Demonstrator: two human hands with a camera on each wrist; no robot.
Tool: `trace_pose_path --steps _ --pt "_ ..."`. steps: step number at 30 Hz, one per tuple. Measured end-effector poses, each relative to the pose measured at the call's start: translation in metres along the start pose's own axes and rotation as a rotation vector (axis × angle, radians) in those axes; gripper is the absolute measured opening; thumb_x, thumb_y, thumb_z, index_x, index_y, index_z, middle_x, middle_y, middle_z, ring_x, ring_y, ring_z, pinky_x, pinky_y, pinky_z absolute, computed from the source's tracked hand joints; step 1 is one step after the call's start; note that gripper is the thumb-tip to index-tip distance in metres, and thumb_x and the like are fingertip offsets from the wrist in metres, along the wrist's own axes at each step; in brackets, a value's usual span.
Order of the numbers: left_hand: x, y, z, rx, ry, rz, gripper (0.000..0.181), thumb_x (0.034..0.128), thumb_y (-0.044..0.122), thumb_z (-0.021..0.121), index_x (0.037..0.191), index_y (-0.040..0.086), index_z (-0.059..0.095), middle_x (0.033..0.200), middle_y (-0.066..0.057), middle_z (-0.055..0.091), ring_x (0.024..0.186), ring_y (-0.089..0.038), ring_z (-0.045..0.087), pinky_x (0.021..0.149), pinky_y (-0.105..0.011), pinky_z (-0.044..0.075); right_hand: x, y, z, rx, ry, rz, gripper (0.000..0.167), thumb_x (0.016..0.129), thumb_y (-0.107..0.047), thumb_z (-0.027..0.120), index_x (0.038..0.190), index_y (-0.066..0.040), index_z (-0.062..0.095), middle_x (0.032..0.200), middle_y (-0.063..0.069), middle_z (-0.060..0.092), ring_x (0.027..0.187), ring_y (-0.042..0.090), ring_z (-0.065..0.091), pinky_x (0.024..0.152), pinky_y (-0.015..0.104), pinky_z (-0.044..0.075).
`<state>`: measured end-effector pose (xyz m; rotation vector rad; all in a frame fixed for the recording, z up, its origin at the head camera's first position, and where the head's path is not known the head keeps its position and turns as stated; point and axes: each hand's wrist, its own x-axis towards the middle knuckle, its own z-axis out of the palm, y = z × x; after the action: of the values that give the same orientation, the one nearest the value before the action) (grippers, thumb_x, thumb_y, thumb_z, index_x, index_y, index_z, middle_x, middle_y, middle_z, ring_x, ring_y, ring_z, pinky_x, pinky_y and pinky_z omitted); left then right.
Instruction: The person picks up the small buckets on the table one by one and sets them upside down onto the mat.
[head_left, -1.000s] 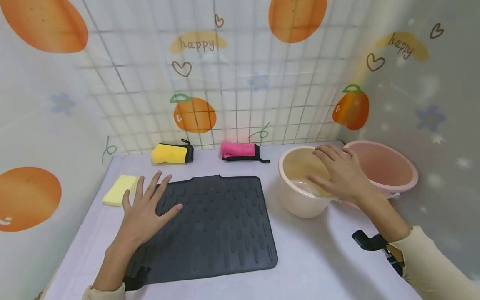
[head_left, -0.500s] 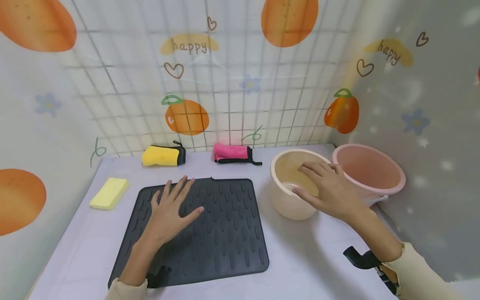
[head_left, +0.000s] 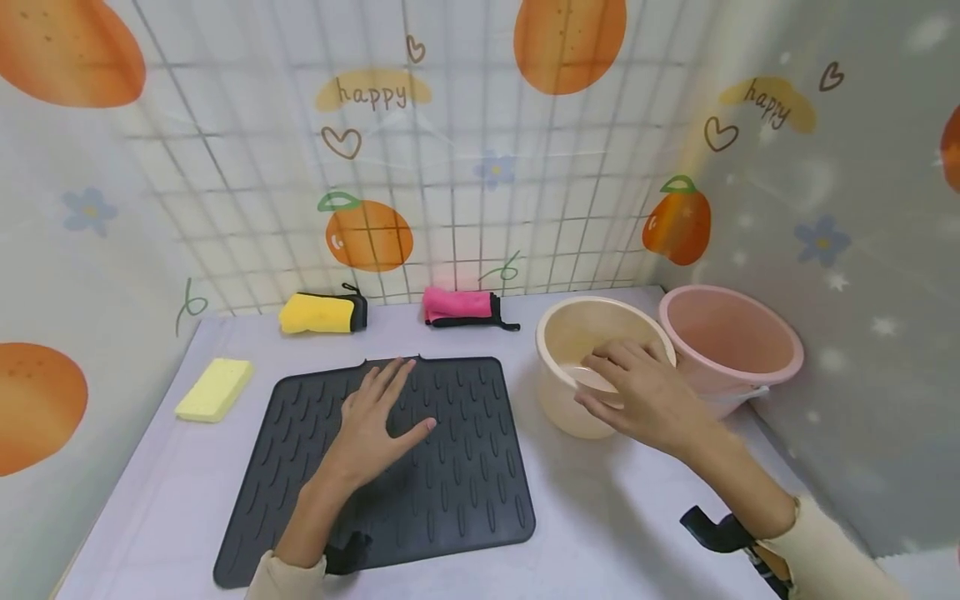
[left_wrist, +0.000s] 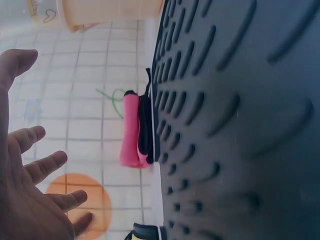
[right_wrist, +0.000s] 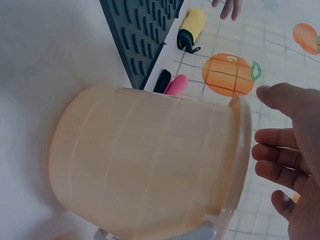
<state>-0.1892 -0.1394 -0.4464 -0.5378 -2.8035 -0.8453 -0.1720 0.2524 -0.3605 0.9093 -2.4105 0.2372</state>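
My left hand point(head_left: 373, 433) hovers over a black ridged rubber mat point(head_left: 465, 467), fingers spread and thumb out, holding nothing. In the left wrist view its fingers point(left_wrist: 45, 167) stand well apart from the mat's surface. Over the near rim of a cream plastic bucket point(head_left: 573, 408) is my right hand point(head_left: 648, 400), its fingers loosely bent and holding nothing. The right wrist view shows a gap between those fingertips and the bucket's rim point(right_wrist: 242, 145). A pink bucket point(head_left: 738, 367) with a pale handle stands just behind and right of the cream one.
A yellow sponge point(head_left: 215, 390) lies left of the mat. Behind the mat lie a rolled yellow cloth point(head_left: 318, 313) with black edging and a rolled pink cloth point(head_left: 461, 307). A printed curtain point(head_left: 465, 175) over a wire grid backs the pale tabletop point(head_left: 585, 533).
My left hand has moved right, from beside the sponge to over the mat's middle. The right hand has dropped lower at the cream bucket's near side. The head view has shifted slightly.
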Motion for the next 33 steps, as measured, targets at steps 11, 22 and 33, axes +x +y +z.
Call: trace_pose_path --steps 11,22,33 --pt "0.012 0.019 0.021 -0.027 0.002 0.055 0.090 0.0872 0.071 0.058 0.160 0.033 0.023 0.162 -0.004 0.027 0.146 -0.036 0.018 0.110 -0.068 0.012 -0.004 -0.006 0.007 0.009 -0.009 -0.003 0.039 0.077 -0.029 0.085 0.104 -0.005 0.071 0.099 0.005 0.065 0.093 0.025 0.058 0.077 0.040 0.043" --pt "0.023 0.044 0.045 -0.150 0.017 0.053 0.089 0.0867 0.073 0.057 0.159 0.033 0.026 0.159 -0.002 0.032 0.143 -0.033 0.025 0.110 -0.064 0.014 -0.007 -0.006 0.009 -0.010 0.006 0.008 0.036 0.073 -0.021 0.088 0.101 -0.006 0.071 0.098 0.005 0.064 0.091 0.026 0.060 0.080 0.040 0.050" --pt "0.023 0.050 0.052 -0.176 -0.015 0.034 0.088 0.0863 0.073 0.057 0.158 0.031 0.030 0.157 0.002 0.034 0.143 -0.028 0.026 0.112 -0.061 0.016 -0.008 -0.010 0.010 -0.010 0.028 0.002 0.027 0.071 -0.010 0.087 0.092 -0.007 0.070 0.087 0.001 0.062 0.080 0.020 0.057 0.069 0.035 0.052"
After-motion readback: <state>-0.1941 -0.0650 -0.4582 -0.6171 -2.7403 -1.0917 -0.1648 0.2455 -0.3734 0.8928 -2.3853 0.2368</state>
